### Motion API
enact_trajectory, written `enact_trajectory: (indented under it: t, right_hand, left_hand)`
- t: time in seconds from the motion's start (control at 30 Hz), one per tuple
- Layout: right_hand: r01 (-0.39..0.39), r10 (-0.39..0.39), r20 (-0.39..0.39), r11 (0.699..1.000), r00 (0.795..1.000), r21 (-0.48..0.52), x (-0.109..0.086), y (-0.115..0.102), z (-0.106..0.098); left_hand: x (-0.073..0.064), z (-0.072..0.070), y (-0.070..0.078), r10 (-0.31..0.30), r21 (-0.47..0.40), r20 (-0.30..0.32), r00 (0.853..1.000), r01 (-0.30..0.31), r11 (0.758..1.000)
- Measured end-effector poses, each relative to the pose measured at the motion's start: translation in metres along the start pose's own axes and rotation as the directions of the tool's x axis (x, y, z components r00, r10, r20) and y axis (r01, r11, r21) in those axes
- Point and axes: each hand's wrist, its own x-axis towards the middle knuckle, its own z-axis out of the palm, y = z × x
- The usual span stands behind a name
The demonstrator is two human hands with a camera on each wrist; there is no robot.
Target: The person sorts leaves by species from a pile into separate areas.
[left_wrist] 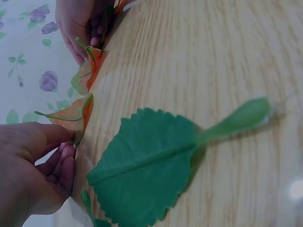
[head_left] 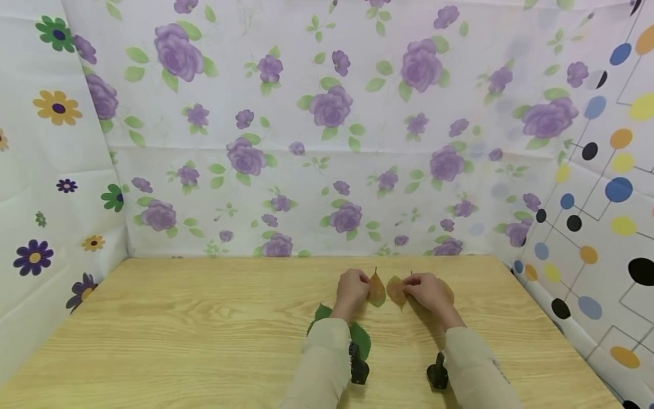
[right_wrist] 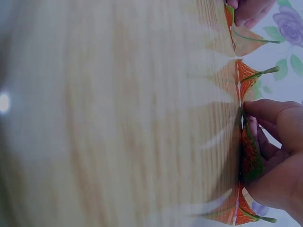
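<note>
On the wooden table, my left hand (head_left: 353, 288) pinches the side edge of an orange-green artificial leaf (head_left: 377, 291), whose stem points to the far side. Just right of it lies a second orange leaf (head_left: 395, 291), and the thumb and fingertips of my right hand (head_left: 428, 290) pinch its right edge. In the right wrist view, another orange leaf (right_wrist: 251, 151) sits beneath the right palm, and one more leaf (right_wrist: 242, 208) stands beyond it. A toothed green leaf (left_wrist: 147, 165) lies near my left forearm, with a further green leaf (left_wrist: 98, 221) partly cut off by the frame.
Both sleeves reach over the wooden table (head_left: 204, 318), the left one covering part of the green leaves. A flowered cloth (head_left: 286, 113) hangs along the table's back edge. Patterned cloths close off the left side and the right side (head_left: 587, 227).
</note>
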Motion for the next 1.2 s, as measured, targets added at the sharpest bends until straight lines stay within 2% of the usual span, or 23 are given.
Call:
enact_trajectory:
  t: [0.23, 0.47, 0.67, 0.8, 0.9, 1.1, 1.2]
  right_hand:
    - [0.007, -0.007, 0.011, 1.000, 1.000, 0.028, 0.002, 0.001, 0.000]
    - [-0.008, 0.008, 0.007, 1.000, 1.000, 0.013, 0.003, 0.002, 0.001]
    - [-0.007, 0.006, 0.008, 1.000, 1.000, 0.018, 0.001, 0.001, 0.000]
    - [-0.008, 0.007, 0.011, 1.000, 1.000, 0.019, 0.001, 0.000, -0.001]
    - [-0.006, 0.006, 0.014, 1.000, 1.000, 0.020, 0.000, -0.001, -0.001]
    - [-0.010, 0.010, 0.006, 1.000, 1.000, 0.003, 0.000, -0.001, -0.001]
    - [-0.012, 0.012, 0.005, 1.000, 1.000, 0.018, 0.000, 0.000, -0.001]
  left_hand:
    - [0.002, 0.006, -0.003, -0.015, 0.054, -0.028, 0.999, 0.017, 0.998]
    - [0.003, 0.007, -0.005, -0.021, 0.092, -0.047, 0.999, 0.026, 0.995]
    - [0.003, 0.008, -0.007, -0.027, 0.076, -0.042, 0.999, 0.030, 0.997]
    - [0.004, 0.008, -0.010, -0.006, 0.062, -0.039, 0.999, 0.009, 0.998]
    - [0.004, 0.006, -0.011, 0.005, 0.043, -0.022, 1.000, -0.004, 0.999]
    - [0.002, -0.003, -0.009, -0.042, -0.063, 0.070, 0.997, 0.046, 0.997]
    - [-0.001, -0.007, -0.007, -0.053, -0.086, 0.105, 0.993, 0.062, 0.994]
